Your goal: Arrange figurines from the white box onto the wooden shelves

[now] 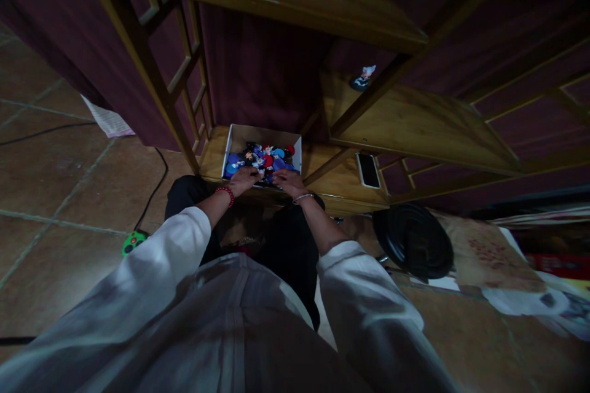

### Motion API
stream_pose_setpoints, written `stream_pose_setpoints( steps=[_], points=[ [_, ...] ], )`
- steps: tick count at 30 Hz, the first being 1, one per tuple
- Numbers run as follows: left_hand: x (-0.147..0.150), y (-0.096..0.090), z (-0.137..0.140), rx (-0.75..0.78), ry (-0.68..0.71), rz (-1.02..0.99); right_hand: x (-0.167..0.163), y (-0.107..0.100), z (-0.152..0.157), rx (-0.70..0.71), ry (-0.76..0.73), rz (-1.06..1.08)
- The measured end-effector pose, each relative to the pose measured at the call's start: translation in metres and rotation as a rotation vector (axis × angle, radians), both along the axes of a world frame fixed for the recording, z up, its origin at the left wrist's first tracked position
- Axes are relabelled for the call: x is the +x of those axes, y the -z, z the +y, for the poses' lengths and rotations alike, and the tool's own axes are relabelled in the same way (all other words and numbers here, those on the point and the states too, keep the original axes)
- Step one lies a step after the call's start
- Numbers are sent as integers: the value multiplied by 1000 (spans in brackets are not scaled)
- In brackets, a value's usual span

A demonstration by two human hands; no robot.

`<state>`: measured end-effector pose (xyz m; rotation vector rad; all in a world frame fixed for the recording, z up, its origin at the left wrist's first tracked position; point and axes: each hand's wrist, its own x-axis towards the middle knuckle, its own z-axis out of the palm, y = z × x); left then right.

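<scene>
A white-rimmed cardboard box point(265, 132) stands on the low wooden shelf, filled with several small figurines point(262, 156) on blue, red and dark round bases. My left hand point(245, 180), with a red bead bracelet at the wrist, reaches over the box's near side. Its fingers are bent together at the front of the figurines. Opposite it, my right hand point(288, 182), wearing a thin bangle, has its fingers curled inward at the near right part of the box. Whatever lies between the fingers of each hand is too dark and small to make out.
A phone point(369, 171) lies on the low shelf point(327, 181) to the right. One figurine point(363, 78) stands on the higher shelf point(428, 116). Wooden posts frame both sides. A black round seat point(413, 241) is at right; a green object point(134, 242) with a cord lies on the floor.
</scene>
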<state>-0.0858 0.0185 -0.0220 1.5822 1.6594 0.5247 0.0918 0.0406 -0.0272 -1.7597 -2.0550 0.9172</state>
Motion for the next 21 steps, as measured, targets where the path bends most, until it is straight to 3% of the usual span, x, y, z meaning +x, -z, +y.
stream_pose_setpoints(
  steps=[6,13,21],
  points=[
    [0,-4,-1,-5,-9,7,15,-19,1,72,8,-231],
    [0,-1,0,-20,-21,33,18,-35,1,65,-123,-573],
    [1,-2,-1,-2,-17,31,16,-36,6,5,-175,-617]
  ],
)
